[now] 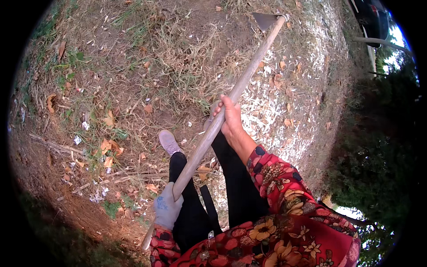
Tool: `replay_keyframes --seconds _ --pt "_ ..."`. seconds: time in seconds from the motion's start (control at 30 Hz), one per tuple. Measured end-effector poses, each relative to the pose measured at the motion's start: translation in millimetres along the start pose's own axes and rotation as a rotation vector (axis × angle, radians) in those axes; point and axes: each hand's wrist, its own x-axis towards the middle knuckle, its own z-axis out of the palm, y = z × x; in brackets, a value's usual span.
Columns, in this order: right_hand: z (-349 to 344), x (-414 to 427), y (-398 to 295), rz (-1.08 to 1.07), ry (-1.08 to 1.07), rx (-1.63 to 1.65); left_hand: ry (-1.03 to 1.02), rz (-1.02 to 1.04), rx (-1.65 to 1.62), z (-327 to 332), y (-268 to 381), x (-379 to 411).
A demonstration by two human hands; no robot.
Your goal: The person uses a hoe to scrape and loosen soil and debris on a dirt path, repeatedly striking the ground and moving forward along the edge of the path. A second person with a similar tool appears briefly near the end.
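A hoe with a long wooden handle [248, 75] slants across the view, from lower left to upper right. Its flat metal blade [265, 21] is at the far end, over or on the ground; contact is hard to tell. My left hand [166, 206], in a pale work glove with blue print, grips the handle near its butt end. Bare and farther up the shaft, my right hand [231, 115] is wrapped around the wood with the thumb along it. Below the handle, dry cut grass [186, 71] lies on brown soil.
My pale shoes [169, 142] stand on the ground, one partly behind the handle. Dry leaves [111, 147], white scraps [77, 140] and dead stalks [56, 145] lie to the left. A dark vehicle [372, 20] is at the upper right, above dark trees [363, 170].
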Motion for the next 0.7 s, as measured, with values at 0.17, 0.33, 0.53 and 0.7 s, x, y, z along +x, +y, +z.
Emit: replay_keyframes --seconds 0.17,0.33,0.53,0.7 --pt "-11.1 38.9 -34.9 -0.139 0.095 -0.070 -0.127 0.059 0.018 -3.5 42.9 34.5" --pt "-6.8 -97.8 128.5 0.302 0.096 -0.179 -0.207 -0.327 0.097 -45.2 -65.1 -110.5" --pt "-7.9 -234.9 196.8 0.860 -0.003 -0.074 -0.296 -0.566 0.380 -59.6 -131.9 -289.1" --pt "17.0 -174.5 146.0 0.675 0.085 -0.143 -0.012 -0.526 0.039 -1.2 -108.2 -213.8"
